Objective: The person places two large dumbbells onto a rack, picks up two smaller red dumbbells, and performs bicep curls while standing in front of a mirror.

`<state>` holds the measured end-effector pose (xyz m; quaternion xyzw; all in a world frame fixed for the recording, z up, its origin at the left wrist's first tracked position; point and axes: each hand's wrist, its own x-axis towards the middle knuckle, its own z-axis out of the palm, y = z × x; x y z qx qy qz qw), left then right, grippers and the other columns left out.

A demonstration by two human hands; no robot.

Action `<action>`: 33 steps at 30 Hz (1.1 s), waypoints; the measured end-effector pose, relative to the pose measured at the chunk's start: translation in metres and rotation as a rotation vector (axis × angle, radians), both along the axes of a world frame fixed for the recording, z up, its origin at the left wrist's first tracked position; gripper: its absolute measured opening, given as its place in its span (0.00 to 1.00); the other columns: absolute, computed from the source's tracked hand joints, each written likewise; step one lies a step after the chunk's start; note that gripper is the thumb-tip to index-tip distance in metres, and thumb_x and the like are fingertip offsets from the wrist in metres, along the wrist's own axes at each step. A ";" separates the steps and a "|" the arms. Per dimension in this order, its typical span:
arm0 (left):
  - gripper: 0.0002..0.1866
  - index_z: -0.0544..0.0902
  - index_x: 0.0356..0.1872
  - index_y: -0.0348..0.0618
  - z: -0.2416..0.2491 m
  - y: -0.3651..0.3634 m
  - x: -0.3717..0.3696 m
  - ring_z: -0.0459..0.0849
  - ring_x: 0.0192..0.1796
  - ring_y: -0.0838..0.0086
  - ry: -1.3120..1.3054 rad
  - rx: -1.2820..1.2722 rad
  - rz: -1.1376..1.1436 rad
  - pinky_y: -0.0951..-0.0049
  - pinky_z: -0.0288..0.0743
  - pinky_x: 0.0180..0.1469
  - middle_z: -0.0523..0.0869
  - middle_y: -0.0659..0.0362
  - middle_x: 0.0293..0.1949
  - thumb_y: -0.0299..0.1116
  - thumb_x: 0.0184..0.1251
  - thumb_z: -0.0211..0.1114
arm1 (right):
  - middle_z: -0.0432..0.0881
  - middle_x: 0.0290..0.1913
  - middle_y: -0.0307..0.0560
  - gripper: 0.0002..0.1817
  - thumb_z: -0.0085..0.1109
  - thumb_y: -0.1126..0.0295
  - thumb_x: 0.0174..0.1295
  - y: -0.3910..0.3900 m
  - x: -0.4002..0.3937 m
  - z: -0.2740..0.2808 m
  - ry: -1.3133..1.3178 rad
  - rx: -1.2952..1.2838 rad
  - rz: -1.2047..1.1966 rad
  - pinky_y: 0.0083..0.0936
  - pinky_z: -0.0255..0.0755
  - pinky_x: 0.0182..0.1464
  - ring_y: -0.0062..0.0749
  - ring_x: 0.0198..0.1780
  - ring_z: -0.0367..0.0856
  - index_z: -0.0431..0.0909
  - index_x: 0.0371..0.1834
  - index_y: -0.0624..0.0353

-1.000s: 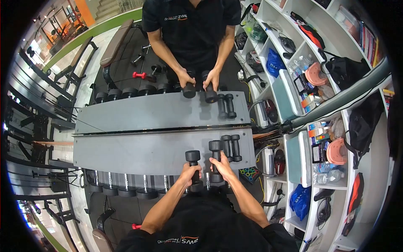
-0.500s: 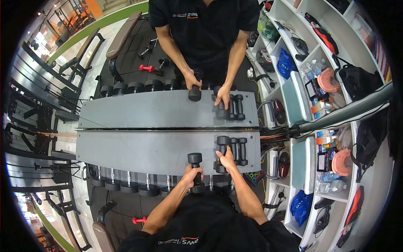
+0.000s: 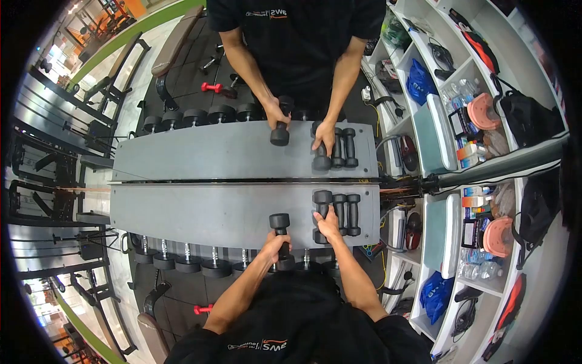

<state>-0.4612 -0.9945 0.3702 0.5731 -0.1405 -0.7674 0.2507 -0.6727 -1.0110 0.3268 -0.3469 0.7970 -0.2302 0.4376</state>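
Fingers of the left hand (image 3: pixel 277 244) wrap one black dumbbell (image 3: pixel 279 222) at the near edge of a grey board (image 3: pixel 200 215); those of the right hand (image 3: pixel 328 225) grip a second dumbbell (image 3: pixel 322 199), apparently lying on the board beside two slimmer dumbbells (image 3: pixel 340 215).

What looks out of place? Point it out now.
The red dumbbell at lower left seems misplaced: it lies on the floor, apart from the black dumbbells lined up along the near edge of the grey shelf.
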 end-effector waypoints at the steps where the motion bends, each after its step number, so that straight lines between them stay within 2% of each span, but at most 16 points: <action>1: 0.14 0.71 0.38 0.39 0.000 -0.003 -0.003 0.79 0.23 0.70 -0.006 0.000 0.017 0.68 0.76 0.26 0.76 0.57 0.25 0.20 0.49 0.63 | 0.76 0.61 0.67 0.38 0.66 0.59 0.63 -0.001 0.000 0.001 0.010 0.001 0.007 0.39 0.66 0.66 0.56 0.65 0.74 0.60 0.71 0.65; 5: 0.20 0.69 0.44 0.40 -0.004 -0.018 -0.014 0.78 0.23 0.70 0.000 -0.005 -0.052 0.69 0.75 0.26 0.76 0.57 0.27 0.19 0.47 0.62 | 0.69 0.67 0.69 0.41 0.63 0.58 0.65 -0.002 0.002 -0.005 0.011 0.021 0.036 0.38 0.62 0.70 0.56 0.70 0.68 0.54 0.74 0.68; 8: 0.20 0.70 0.43 0.39 -0.006 -0.030 -0.023 0.78 0.23 0.71 -0.034 -0.025 -0.071 0.68 0.75 0.26 0.75 0.57 0.27 0.18 0.46 0.62 | 0.62 0.71 0.70 0.42 0.60 0.57 0.67 -0.003 0.000 -0.014 -0.008 0.023 0.069 0.37 0.58 0.73 0.55 0.73 0.62 0.50 0.74 0.70; 13: 0.20 0.69 0.47 0.38 -0.018 -0.049 -0.037 0.80 0.26 0.69 -0.081 -0.097 -0.149 0.67 0.79 0.27 0.77 0.55 0.29 0.16 0.52 0.63 | 0.57 0.74 0.71 0.42 0.57 0.55 0.69 -0.001 -0.001 -0.016 0.023 0.005 0.122 0.37 0.54 0.75 0.57 0.76 0.56 0.48 0.74 0.73; 16: 0.20 0.72 0.46 0.36 -0.029 -0.056 -0.050 0.79 0.25 0.71 -0.111 -0.147 -0.148 0.67 0.74 0.27 0.77 0.56 0.27 0.18 0.51 0.66 | 0.57 0.74 0.71 0.42 0.56 0.55 0.69 -0.001 0.001 -0.014 0.048 0.014 0.135 0.37 0.54 0.75 0.57 0.76 0.57 0.47 0.74 0.73; 20: 0.19 0.73 0.47 0.36 -0.047 -0.063 -0.063 0.79 0.27 0.70 -0.132 -0.132 -0.183 0.66 0.76 0.26 0.79 0.56 0.29 0.20 0.54 0.68 | 0.59 0.72 0.73 0.41 0.56 0.57 0.69 -0.002 -0.001 -0.008 -0.007 -0.016 0.125 0.39 0.56 0.73 0.60 0.74 0.58 0.48 0.73 0.73; 23: 0.20 0.73 0.50 0.38 -0.060 -0.066 -0.071 0.79 0.27 0.70 -0.114 -0.090 -0.180 0.65 0.79 0.25 0.78 0.56 0.30 0.22 0.55 0.69 | 0.61 0.71 0.74 0.40 0.57 0.58 0.68 0.000 0.001 -0.013 0.047 -0.038 0.119 0.39 0.58 0.72 0.61 0.73 0.60 0.48 0.73 0.72; 29: 0.24 0.73 0.53 0.34 -0.050 -0.066 -0.087 0.83 0.34 0.66 -0.120 -0.104 -0.095 0.62 0.82 0.31 0.81 0.52 0.37 0.22 0.53 0.67 | 0.60 0.71 0.76 0.39 0.55 0.56 0.69 0.000 -0.001 -0.009 0.037 -0.028 0.137 0.41 0.58 0.72 0.63 0.72 0.61 0.51 0.72 0.72; 33: 0.27 0.74 0.58 0.33 -0.077 -0.061 -0.086 0.86 0.46 0.61 -0.267 -0.148 -0.164 0.60 0.81 0.43 0.85 0.46 0.47 0.25 0.55 0.69 | 0.61 0.70 0.76 0.39 0.55 0.56 0.69 -0.004 -0.001 0.006 0.007 0.001 0.138 0.41 0.59 0.72 0.63 0.72 0.62 0.51 0.72 0.73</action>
